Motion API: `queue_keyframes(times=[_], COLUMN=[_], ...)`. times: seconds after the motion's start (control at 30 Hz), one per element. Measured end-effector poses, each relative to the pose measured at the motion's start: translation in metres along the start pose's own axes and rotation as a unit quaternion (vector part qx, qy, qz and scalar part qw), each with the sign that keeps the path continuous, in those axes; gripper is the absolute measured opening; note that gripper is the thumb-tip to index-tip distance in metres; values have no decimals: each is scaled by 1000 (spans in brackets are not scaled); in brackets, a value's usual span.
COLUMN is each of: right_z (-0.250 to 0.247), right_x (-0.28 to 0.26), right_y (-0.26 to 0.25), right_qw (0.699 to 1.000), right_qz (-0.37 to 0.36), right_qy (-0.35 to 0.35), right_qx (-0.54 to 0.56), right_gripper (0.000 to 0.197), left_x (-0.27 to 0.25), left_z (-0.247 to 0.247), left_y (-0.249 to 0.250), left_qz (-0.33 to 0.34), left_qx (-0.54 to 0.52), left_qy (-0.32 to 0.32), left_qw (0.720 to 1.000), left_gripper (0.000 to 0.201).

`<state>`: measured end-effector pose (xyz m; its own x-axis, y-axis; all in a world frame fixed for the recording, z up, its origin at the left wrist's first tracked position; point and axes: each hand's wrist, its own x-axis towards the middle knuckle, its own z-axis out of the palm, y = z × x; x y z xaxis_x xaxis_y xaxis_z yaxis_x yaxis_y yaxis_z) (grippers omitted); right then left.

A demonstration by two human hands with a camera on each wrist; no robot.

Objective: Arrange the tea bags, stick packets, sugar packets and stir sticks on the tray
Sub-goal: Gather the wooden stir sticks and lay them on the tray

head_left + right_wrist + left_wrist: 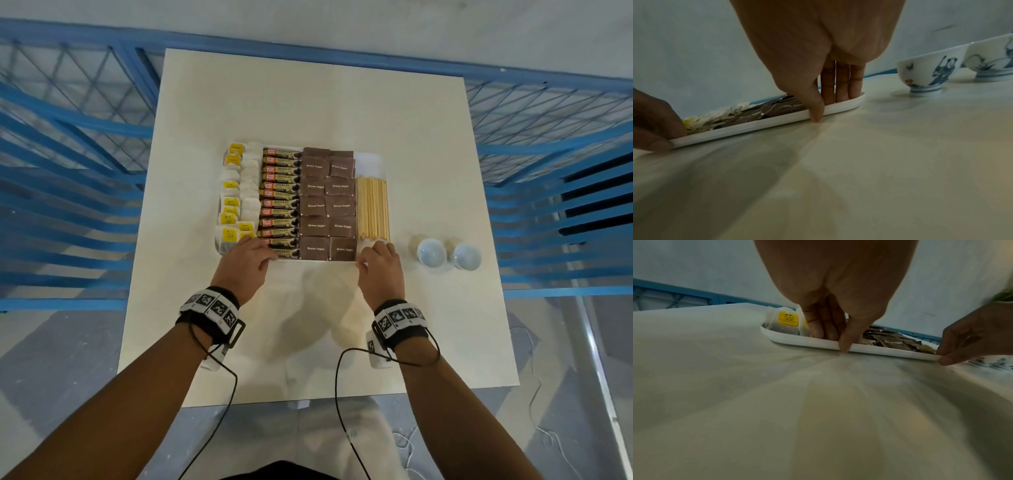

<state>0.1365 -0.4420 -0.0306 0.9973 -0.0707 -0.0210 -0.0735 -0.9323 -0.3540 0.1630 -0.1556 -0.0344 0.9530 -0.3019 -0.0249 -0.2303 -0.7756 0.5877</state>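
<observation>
Judging progress: the arranging looks all but done; what seems left is squaring or shifting the tray.
Tray: a white tray [368, 161] lies flat on the pale worktop [308, 102], filled from left to right in columns.
Tea bags: tea bags [236, 192] with yellow tags fill the left edge, some overlapping and a little ragged.
Stick packets: stick packets [279, 195] lie stacked crosswise in one tidy column just right of the tea bags.
Sugar packets: brown sugar packets [327, 205] sit in two columns, the far ones slightly askew.
Stir sticks: wooden stir sticks [372, 207] lie lengthwise at the right edge; the corner beyond them is bare.
Left hand: the left hand [246, 257] pinches the near rim, thumb outside, fingers [822, 327] inside beside the tea bags.
Right hand: the right hand [378, 262] pinches the same rim near the right corner, thumb under the lip, fingers [840, 84] on top.
Loose items: none of the four kinds is visible off the tray.
Nearby: two painted cups [448, 255] stand to the right, apart from the tray.
</observation>
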Motion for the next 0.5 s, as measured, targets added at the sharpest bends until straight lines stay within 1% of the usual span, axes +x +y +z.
queue_keyframes(times=[0.27, 0.37, 0.5], right_z=[-14, -15, -15], right_x=[59, 70, 73], right_y=[21, 24, 24], right_qw=[998, 998, 998], right_qz=[56, 58, 55], right_qy=[-19, -27, -29], right_qx=[5, 6, 9], right_gripper=[10, 10, 10], left_x=[56, 68, 72], left_z=[8, 8, 7], left_y=[17, 17, 18], left_qz=[-9, -17, -24], left_qx=[-26, -22, -23], left_qy=[-16, -20, -18], left_qw=[999, 999, 999], left_gripper=[20, 19, 18])
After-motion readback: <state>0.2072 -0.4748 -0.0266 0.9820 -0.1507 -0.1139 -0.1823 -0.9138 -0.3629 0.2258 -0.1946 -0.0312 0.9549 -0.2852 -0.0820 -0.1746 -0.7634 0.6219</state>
